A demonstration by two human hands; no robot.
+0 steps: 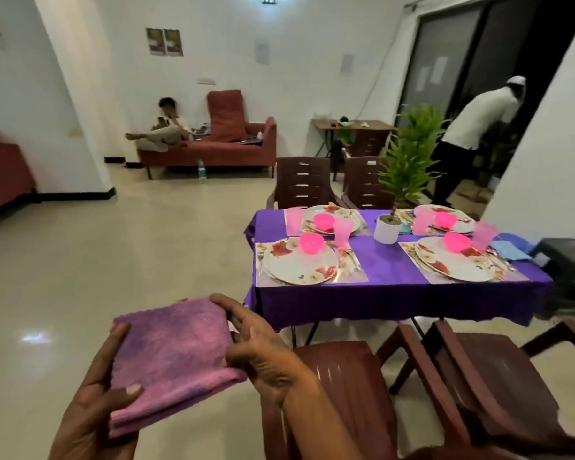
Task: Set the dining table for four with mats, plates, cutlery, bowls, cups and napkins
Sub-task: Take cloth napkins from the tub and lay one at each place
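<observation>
Both my hands hold a folded purple napkin (173,356) in front of me, well short of the table. My left hand (93,403) grips its near left edge with the thumb on top. My right hand (259,343) pinches its right edge. The table (392,293) under a purple cloth stands ahead to the right. It carries mats with floral plates (299,263), pink bowls (311,242) and pink cups (342,231). A blue napkin (510,250) lies at the near right setting. Cutlery lies beside the plates.
Two brown plastic chairs (478,386) stand at the table's near side, two more (301,182) at the far side. A potted plant (387,229) sits mid-table. One person sits on a red sofa (213,147); another person (475,134) bends by the dark doorway.
</observation>
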